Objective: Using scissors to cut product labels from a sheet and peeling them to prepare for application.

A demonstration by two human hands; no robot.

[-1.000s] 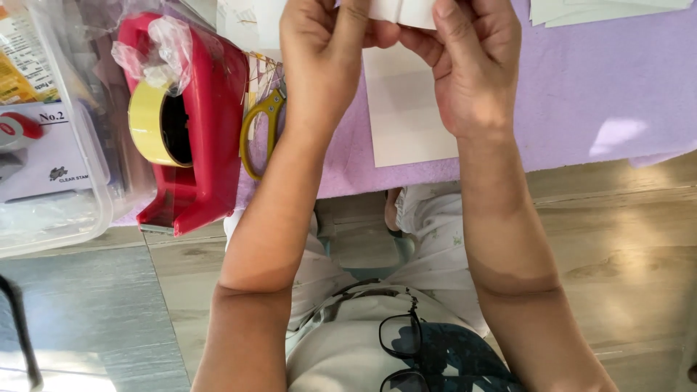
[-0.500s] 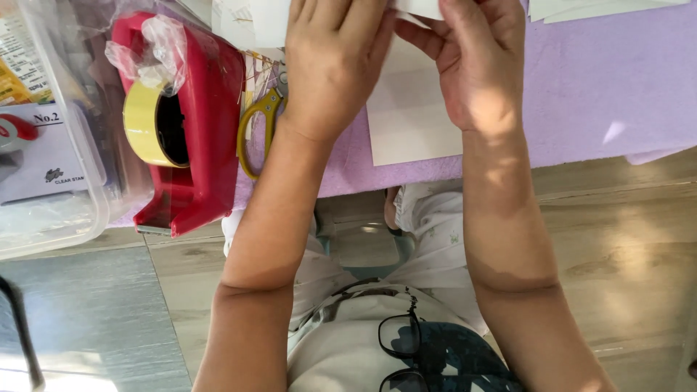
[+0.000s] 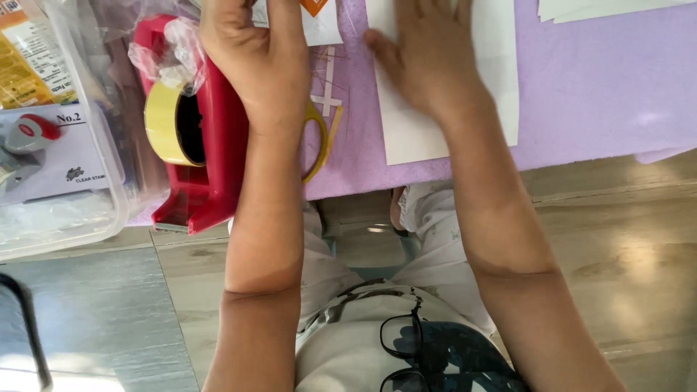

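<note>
The right hand lies flat with fingers spread on a white paper sheet, whose lower edge sits near the front edge of the purple table; free space stays to its right. The left hand is above a small card; whether it grips, I cannot tell. A red tape dispenser and yellow scissors crowd the left. Below is wooden floor.

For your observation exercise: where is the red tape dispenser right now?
In the head view the red tape dispenser stands left of centre on the purple mat's edge, between the clear plastic box and the left hand.
</note>
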